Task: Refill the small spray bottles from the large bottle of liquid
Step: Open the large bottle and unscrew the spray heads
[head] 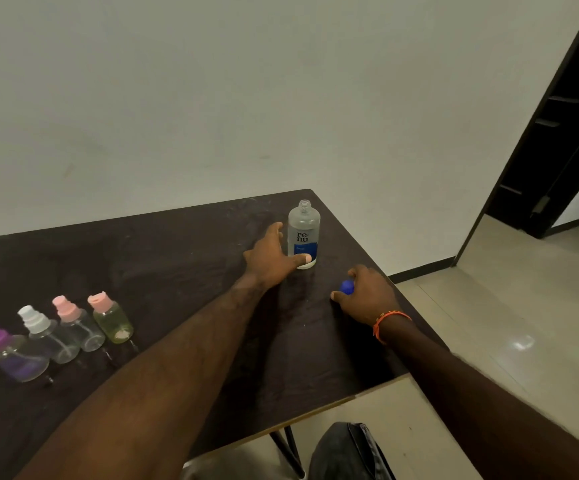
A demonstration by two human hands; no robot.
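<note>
Nearest the camera, a knee in dark jeans (350,452) shows below the front edge of the dark table (177,265), over a pale tiled floor (510,306). On the table's left stand four small bottles in a slanting row: a purple-capped spray bottle (11,353), a white-capped spray bottle (47,336), a pink-capped spray bottle (78,325) and, last, a yellowish bottle with a pink flip cap (109,317), all capped and well apart from both hands. Farther in, the right hand (367,294), with an orange cord bracelet (387,322) at the wrist, rests on the table with its fingers curled around a blue cap (347,286). Beyond it and to the left, the left hand (272,258) is spread open beside the large bottle (303,235), thumb tip touching the bottle's base and the fingers just beside its left wall, not closed around it. That clear bottle, labelled "re-nu", stands upright near the table's far right corner, its threaded neck uncapped. Behind is a plain wall (212,98), with a dark doorway (565,133) to the right.
</note>
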